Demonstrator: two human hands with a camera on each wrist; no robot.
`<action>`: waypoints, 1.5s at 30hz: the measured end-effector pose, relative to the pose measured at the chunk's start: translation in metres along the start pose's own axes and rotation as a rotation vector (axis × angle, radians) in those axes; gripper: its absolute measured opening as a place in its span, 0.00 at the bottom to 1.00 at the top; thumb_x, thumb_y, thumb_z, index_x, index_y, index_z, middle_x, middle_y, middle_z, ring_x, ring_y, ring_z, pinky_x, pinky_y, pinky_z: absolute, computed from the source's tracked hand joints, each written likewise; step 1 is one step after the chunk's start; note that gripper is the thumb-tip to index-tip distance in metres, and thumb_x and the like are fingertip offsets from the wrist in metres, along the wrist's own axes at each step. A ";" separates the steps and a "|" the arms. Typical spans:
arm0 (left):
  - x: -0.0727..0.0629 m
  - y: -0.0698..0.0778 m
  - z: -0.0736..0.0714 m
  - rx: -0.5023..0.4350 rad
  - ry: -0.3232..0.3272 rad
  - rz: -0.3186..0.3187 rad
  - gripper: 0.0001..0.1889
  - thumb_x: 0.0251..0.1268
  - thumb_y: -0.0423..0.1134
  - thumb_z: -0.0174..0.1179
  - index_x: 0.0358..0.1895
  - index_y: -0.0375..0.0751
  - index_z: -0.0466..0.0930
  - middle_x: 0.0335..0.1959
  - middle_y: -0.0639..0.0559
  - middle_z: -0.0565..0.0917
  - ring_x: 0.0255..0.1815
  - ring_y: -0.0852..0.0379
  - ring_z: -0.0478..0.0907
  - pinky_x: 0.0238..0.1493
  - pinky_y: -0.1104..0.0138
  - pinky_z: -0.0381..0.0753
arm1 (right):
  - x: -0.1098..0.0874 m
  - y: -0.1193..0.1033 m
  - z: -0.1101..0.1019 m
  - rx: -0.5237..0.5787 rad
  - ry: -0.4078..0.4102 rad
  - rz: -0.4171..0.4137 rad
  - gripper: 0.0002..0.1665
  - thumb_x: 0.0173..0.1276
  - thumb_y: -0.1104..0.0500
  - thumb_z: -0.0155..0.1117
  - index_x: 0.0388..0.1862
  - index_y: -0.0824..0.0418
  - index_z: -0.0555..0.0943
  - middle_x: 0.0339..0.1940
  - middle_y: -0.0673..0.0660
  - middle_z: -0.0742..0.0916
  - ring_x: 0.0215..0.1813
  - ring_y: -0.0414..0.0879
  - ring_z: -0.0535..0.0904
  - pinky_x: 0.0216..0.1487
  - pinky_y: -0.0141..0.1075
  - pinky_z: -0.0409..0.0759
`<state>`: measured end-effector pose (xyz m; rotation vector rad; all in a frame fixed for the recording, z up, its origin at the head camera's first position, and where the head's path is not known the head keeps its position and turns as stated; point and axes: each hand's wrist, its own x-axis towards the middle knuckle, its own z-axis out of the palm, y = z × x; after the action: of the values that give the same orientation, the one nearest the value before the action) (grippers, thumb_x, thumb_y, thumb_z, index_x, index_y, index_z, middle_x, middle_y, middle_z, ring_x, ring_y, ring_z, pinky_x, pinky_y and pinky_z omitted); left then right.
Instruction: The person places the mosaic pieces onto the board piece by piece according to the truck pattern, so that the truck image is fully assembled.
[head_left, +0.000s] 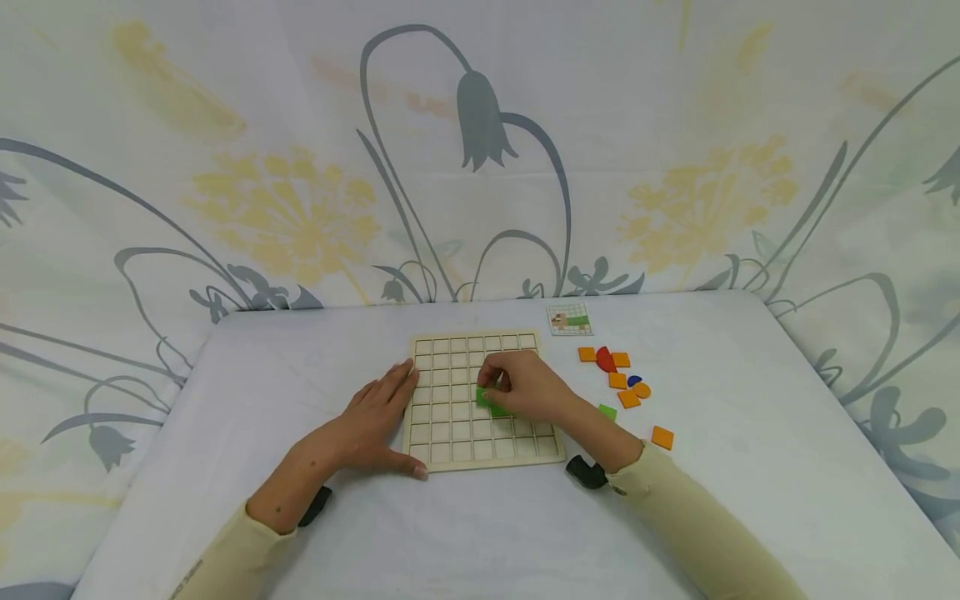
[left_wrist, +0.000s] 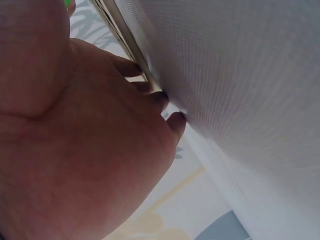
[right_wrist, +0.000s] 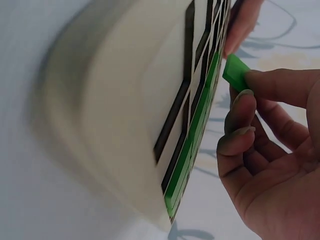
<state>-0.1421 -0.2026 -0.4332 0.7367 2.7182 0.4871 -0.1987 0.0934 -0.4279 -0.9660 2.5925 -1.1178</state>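
A light wooden grid board [head_left: 442, 433] lies flat on the white-covered table. My left hand [head_left: 367, 425] rests along its left side, fingers extended at the edge and thumb by the near left corner. In the left wrist view, the fingertips [left_wrist: 175, 122] meet the board's edge and the cloth. Over the board, my right hand [head_left: 528, 386] pinches a green square tile [right_wrist: 235, 72] between thumb and fingers. Below it, green tiles [right_wrist: 187, 142] sit in a row of the grid, partly hidden by the hand in the head view.
A small picture card [head_left: 570, 320] lies beyond the board's far right corner. Right of the board are several orange squares [head_left: 617, 381], a red piece [head_left: 606, 359], a blue half-round [head_left: 635, 381] and an orange circle [head_left: 642, 390]. A green tile [head_left: 607, 412] lies by my right forearm.
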 end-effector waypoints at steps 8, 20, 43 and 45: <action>0.000 -0.001 0.000 -0.001 0.004 0.001 0.74 0.49 0.69 0.79 0.86 0.29 0.41 0.88 0.35 0.40 0.88 0.36 0.39 0.82 0.38 0.50 | 0.005 -0.009 0.009 -0.051 -0.005 0.061 0.06 0.69 0.67 0.72 0.37 0.55 0.86 0.33 0.46 0.88 0.29 0.38 0.76 0.36 0.33 0.78; -0.001 -0.001 0.000 0.003 0.003 0.000 0.74 0.50 0.69 0.79 0.86 0.29 0.41 0.88 0.35 0.40 0.89 0.36 0.38 0.82 0.38 0.50 | 0.000 -0.014 0.010 -0.151 0.008 0.042 0.05 0.67 0.66 0.73 0.37 0.57 0.91 0.40 0.49 0.86 0.39 0.44 0.80 0.45 0.37 0.81; 0.002 -0.002 0.002 0.012 0.000 0.015 0.74 0.50 0.69 0.78 0.86 0.28 0.41 0.88 0.34 0.40 0.88 0.35 0.38 0.82 0.38 0.49 | -0.092 0.047 -0.066 -0.171 0.103 0.233 0.08 0.67 0.66 0.74 0.44 0.60 0.87 0.37 0.48 0.88 0.33 0.43 0.77 0.36 0.36 0.78; 0.002 -0.001 0.002 0.014 -0.005 0.015 0.74 0.51 0.69 0.78 0.86 0.28 0.41 0.88 0.34 0.40 0.88 0.35 0.38 0.82 0.38 0.49 | -0.099 0.051 -0.070 -0.183 0.090 0.237 0.08 0.67 0.66 0.74 0.44 0.60 0.87 0.37 0.48 0.87 0.34 0.44 0.76 0.37 0.35 0.78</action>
<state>-0.1436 -0.2024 -0.4357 0.7612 2.7166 0.4690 -0.1735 0.2221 -0.4247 -0.6295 2.8302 -0.8966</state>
